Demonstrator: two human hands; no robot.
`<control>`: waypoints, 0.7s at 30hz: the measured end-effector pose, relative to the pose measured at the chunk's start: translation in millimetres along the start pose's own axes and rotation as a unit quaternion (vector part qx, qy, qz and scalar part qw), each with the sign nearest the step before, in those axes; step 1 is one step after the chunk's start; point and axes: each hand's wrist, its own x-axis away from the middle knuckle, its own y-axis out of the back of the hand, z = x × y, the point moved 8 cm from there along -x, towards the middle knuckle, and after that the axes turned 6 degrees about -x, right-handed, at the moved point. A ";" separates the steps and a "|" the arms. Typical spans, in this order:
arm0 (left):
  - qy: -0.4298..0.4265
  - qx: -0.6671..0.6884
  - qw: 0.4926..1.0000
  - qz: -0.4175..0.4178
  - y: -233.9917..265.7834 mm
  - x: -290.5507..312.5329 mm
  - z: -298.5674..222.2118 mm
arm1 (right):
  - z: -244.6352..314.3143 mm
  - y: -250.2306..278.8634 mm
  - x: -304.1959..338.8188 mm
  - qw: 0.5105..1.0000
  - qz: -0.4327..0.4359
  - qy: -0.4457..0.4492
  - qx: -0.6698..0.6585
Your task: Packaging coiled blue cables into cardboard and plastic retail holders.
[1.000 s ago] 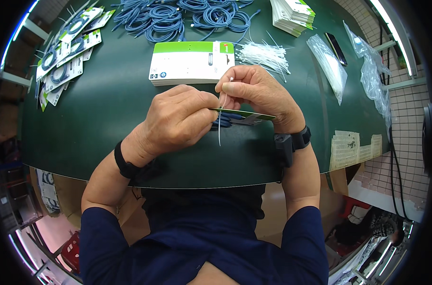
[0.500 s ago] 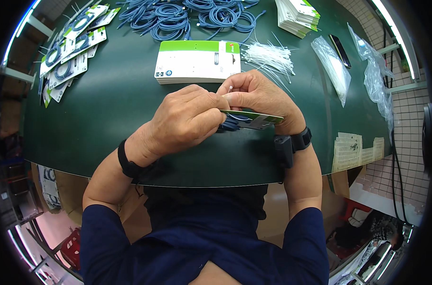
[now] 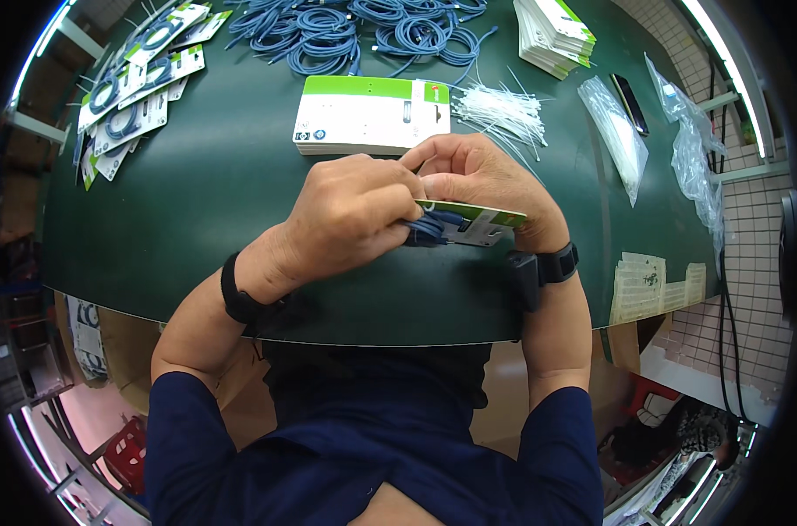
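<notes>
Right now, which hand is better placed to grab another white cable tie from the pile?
Probably the right hand: it sits just below the cable tie pile, while the left hand grips the blue cable.

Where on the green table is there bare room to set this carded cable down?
Bare green table lies left of the left hand, between the finished cards and the white-and-green stack. A smaller patch sits right of the right hand, before the plastic bags. The far edge, with blue cables and cable ties, is crowded.
</notes>
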 end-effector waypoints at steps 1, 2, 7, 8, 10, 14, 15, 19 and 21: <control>0.043 0.022 0.999 0.012 -1.3 0.9 6.4 | 2.4 3.4 1.8 0.999 -0.017 -0.005 0.034; 0.087 0.044 0.995 0.025 -3.5 2.7 12.7 | 6.4 5.5 5.0 0.999 -0.016 -0.008 0.036; 0.187 0.134 0.973 0.017 -8.8 8.6 30.8 | 48.8 30.7 25.2 0.969 -0.169 0.120 0.138; 0.202 0.123 0.971 0.014 -7.5 9.4 33.7 | 59.4 20.7 30.9 0.951 -0.151 0.180 0.201; 0.233 0.100 0.967 0.009 -5.0 10.7 38.8 | 69.4 2.9 37.8 0.926 -0.130 0.239 0.262; 0.275 0.080 0.958 0.016 -1.9 13.1 48.6 | 74.0 -48.8 31.4 0.780 -0.128 0.281 0.543; 0.275 0.082 0.958 0.018 -2.5 13.0 49.7 | 72.2 -49.2 30.1 0.778 -0.136 0.280 0.546; 0.247 0.114 0.962 -0.022 -0.4 11.2 49.5 | 68.2 -43.4 29.0 0.779 -0.146 0.280 0.543; 0.264 0.141 0.954 -0.006 -3.3 12.6 52.8 | 67.3 -41.1 29.2 0.788 -0.139 0.287 0.527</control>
